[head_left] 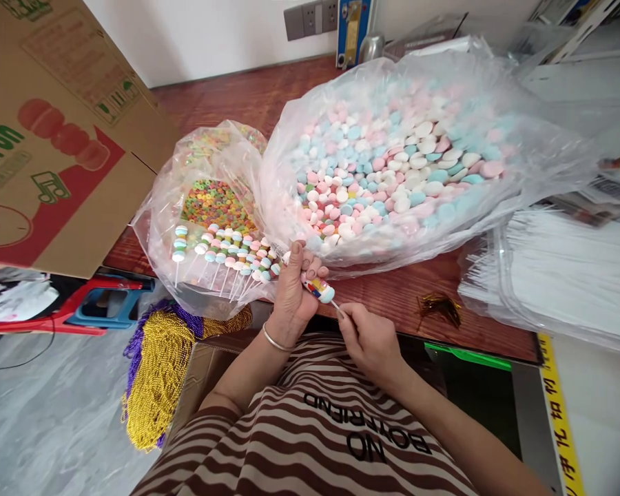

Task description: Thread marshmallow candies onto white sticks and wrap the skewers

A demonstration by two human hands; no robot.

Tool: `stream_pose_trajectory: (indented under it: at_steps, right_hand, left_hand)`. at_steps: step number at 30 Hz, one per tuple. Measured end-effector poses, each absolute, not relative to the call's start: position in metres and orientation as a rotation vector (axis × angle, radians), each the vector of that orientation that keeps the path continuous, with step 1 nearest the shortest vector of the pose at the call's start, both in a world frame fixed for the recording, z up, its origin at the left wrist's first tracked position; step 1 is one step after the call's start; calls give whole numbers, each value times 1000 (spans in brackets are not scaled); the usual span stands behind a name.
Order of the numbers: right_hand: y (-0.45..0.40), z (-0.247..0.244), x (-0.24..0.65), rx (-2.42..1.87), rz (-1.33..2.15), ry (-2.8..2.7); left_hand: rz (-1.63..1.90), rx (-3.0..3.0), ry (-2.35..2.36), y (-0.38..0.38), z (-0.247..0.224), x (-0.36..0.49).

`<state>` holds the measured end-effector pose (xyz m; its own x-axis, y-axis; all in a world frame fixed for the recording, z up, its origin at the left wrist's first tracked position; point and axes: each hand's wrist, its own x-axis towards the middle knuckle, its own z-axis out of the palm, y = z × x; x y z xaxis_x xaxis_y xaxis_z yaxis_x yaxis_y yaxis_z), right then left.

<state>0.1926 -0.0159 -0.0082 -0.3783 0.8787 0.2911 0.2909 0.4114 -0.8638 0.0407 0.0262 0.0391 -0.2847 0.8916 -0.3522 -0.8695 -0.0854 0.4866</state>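
Note:
My left hand (297, 293) is closed around a marshmallow lollipop (320, 288) in a clear wrapper with a coloured print. Its white stick points down to the right, and my right hand (372, 341) pinches that stick near its lower end. Just left of my left hand, finished-looking marshmallow lollipops (238, 251) lie in rows on a clear plastic bag (152, 227) of small coloured ring sweets (217, 207). Behind both hands lies a large open plastic bag (289, 124) of pink, white and blue marshmallow pieces (424, 165).
A cardboard box (83, 158) stands at the left. Bundled white sticks (558, 269) in plastic lie on the right of the brown table (382, 303), with gold twist ties (439, 310) nearer me. Gold and purple bead strands (160, 372) hang below the front edge at left.

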Motion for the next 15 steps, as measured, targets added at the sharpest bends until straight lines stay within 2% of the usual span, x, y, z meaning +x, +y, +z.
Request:
stream_pose_trajectory:
  at_steps: [2,4,7,10,15]
  right_hand:
    - [-17,-3,191,-952,1636,-1504]
    - [-19,2,188,-826,2144,-1062]
    - [-21,5,180,-686,2382,-743]
    - [-19,2,172,-802,2089,-1003]
    - [-6,-3,170,-1066,831,-1792]
  left_hand:
    - [1699,78,652,24,39,40]
    - [1681,108,591,22,40,40]
    - [1650,110,620,20,42,42]
    - [1629,104,690,16,42,51]
    - [1584,214,748,13,35,66]
